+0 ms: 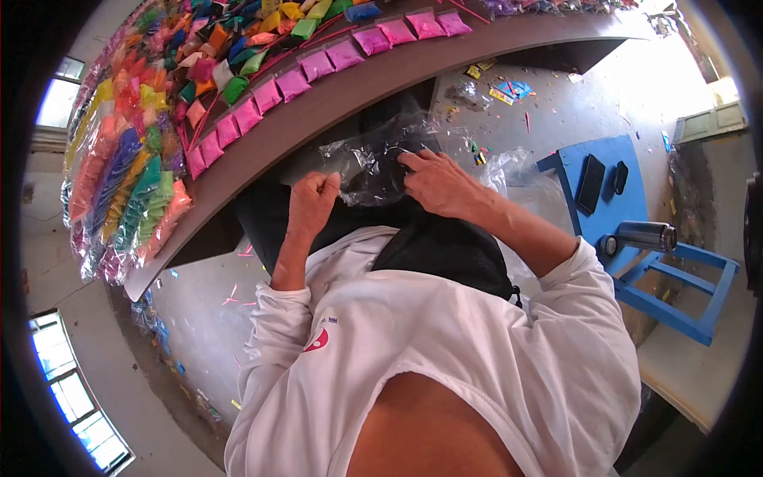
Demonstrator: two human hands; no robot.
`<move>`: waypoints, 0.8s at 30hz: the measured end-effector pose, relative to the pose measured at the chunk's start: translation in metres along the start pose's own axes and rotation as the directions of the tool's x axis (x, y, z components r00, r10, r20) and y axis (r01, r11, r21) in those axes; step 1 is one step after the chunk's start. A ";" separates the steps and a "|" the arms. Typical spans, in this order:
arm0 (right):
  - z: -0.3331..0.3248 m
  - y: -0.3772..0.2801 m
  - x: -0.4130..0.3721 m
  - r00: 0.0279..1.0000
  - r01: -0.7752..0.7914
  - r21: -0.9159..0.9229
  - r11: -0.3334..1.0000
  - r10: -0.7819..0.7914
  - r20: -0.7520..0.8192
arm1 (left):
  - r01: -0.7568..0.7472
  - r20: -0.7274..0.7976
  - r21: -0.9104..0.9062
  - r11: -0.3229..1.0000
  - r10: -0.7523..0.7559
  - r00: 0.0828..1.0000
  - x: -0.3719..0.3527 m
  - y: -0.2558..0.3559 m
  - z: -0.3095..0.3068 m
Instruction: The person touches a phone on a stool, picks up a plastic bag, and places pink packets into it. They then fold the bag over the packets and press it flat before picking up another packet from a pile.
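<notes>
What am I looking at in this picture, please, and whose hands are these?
There is no machine here: one camera on a person's head looks down at their own two bare hands, with a fisheye bend. The left hand is a closed fist on the edge of a clear plastic bag over the lap; the right hand lies on the bag, fingers bent, grip unclear. Ahead, a brown table bears rows of pink packets and many-coloured packets. At the right, a blue stool carries a phone and a metal flask.
</notes>
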State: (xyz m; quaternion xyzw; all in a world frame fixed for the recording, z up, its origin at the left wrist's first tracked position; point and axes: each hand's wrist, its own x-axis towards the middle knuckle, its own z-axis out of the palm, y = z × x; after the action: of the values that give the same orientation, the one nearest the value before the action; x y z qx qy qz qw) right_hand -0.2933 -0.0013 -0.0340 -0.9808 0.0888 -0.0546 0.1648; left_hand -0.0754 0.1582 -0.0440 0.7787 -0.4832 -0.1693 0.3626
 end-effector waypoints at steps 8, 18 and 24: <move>-0.005 0.009 -0.023 0.976 -0.215 0.181 0.960 0.216 0.013 | 0.051 -0.052 -0.089 0.995 -0.056 0.997 -0.003 -0.004 0.004; -0.039 0.040 -0.058 0.623 -0.503 0.515 0.694 0.704 -0.339 | -0.035 0.003 -0.157 0.987 0.036 0.999 -0.003 0.011 0.006; 0.013 0.067 -0.052 0.491 -0.601 0.437 0.668 0.741 -0.458 | -0.016 0.043 -0.141 0.990 0.022 0.999 -0.006 0.011 -0.002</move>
State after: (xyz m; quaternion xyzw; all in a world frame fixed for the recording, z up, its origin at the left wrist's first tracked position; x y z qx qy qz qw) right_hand -0.3529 -0.0498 -0.0730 -0.7695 0.5070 -0.3037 0.2420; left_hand -0.0840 0.1613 -0.0353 0.7427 -0.4854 -0.2167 0.4073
